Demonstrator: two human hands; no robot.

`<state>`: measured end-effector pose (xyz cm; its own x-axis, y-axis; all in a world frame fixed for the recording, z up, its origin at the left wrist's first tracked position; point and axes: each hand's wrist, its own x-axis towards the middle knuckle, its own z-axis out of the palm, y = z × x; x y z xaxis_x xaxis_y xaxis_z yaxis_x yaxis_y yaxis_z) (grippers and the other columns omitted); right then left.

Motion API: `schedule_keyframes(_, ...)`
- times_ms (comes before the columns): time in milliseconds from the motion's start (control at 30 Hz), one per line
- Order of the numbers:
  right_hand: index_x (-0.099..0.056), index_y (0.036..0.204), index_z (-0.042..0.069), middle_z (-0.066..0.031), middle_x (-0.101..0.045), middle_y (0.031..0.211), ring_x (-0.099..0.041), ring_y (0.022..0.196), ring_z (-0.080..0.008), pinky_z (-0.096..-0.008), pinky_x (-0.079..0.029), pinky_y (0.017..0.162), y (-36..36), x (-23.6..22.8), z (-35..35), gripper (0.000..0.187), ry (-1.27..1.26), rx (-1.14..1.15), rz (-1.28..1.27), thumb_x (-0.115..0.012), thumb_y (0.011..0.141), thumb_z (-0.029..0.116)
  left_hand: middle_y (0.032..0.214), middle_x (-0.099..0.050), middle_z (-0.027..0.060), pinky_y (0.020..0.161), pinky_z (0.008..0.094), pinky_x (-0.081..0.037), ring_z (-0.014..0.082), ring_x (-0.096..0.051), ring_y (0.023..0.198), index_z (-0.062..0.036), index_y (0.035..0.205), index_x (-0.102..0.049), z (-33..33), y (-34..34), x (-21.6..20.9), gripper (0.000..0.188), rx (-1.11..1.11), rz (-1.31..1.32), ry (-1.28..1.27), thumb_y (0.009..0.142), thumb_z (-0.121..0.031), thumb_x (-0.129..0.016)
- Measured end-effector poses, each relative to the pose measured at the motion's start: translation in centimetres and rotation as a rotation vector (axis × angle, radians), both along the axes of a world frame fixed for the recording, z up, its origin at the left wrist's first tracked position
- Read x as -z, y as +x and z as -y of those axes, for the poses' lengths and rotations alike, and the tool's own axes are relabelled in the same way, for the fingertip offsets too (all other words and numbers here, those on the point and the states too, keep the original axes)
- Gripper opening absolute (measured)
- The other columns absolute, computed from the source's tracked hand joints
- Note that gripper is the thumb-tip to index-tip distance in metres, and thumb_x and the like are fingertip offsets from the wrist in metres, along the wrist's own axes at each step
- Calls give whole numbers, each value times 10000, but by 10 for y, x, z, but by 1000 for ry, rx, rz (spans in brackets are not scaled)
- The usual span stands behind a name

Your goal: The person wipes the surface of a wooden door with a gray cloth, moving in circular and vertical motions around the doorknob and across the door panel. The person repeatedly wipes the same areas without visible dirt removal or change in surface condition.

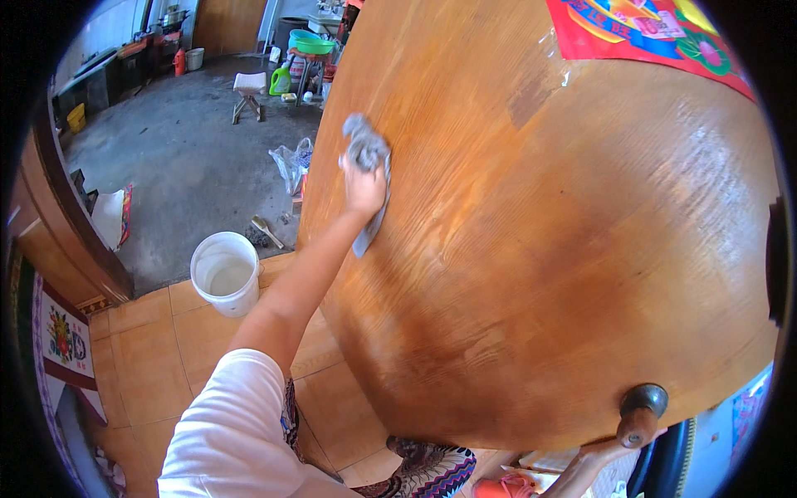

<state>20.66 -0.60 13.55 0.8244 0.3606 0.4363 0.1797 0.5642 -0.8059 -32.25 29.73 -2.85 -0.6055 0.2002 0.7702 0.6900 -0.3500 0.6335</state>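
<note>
A grey cloth (368,153) is bunched in my left hand (364,189), which presses it against the face of a brown wooden door (498,224). One end of the cloth hangs below the wrist along the door's left edge. The fingers are wrapped round the cloth. At the lower right, my right hand (599,453) is at the door's edge, just under a round wooden doorknob (639,419) with a dark base. The knob and the door hide most of that hand's fingers.
On the tiled floor left of my arm stands a white bucket (225,274). A small brush (267,232) and a plastic bag (290,166) lie beyond it. A stool (249,93) stands farther back. A red poster (656,37) is stuck on the door's upper right.
</note>
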Motion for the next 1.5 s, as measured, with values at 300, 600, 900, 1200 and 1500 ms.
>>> schedule_keyframes(300, -184, 1692, 140, -112, -257, 1718, -236, 1582, -287, -479, -194, 1282, -1, 0, 4, 951, -4, -11, 9, -419, 1005, 754, 1148, -710, 219, 1024, 514, -506, 442, -640, 1158, -34, 1243, -619, 29, 26, -194, 405, 214, -80, 285, 844, -95, -650)
schedule_keyframes(600, -174, 1695, 147, -113, -252, 1719, -234, 1582, -289, -486, -200, 1281, 0, 2, 10, 969, 11, -31, 24, -426, 995, 767, 1435, -533, 205, 1180, 526, -362, 457, -418, 1384, -15, 1349, -559, 42, 71, -230, 562, 80, -158, 351, 793, -9, -642)
schedule_keyframes(900, -146, 1701, 157, -86, -157, 1751, -163, 1602, -281, -503, -142, 1290, -9, -6, 1, 890, 41, -76, -31, -388, 1037, 699, 1232, -540, 196, 1061, 512, -429, 473, -492, 1236, -68, 1234, -633, 137, 87, 22, 455, 300, -183, -274, 790, 3, -698)
schedule_keyframes(1200, -83, 1702, 143, -46, -8, 1778, -24, 1627, -240, -487, -41, 1306, -13, -4, -5, 840, 2, -4, 102, -316, 1079, 657, 1362, -542, 183, 1089, 499, -418, 444, -481, 1275, -64, 1305, -564, 94, 67, -259, 527, 217, -286, 337, 798, -3, -692)
schedule_keyframes(1500, -105, 1697, 108, -79, -81, 1769, -63, 1623, -245, -469, -59, 1304, -20, -2, 5, 867, -24, 23, 108, -322, 1075, 672, 1407, -454, 226, 1126, 505, -374, 472, -422, 1302, 37, 1415, -457, 105, 106, -125, 813, 189, -313, 66, 689, 31, -824)
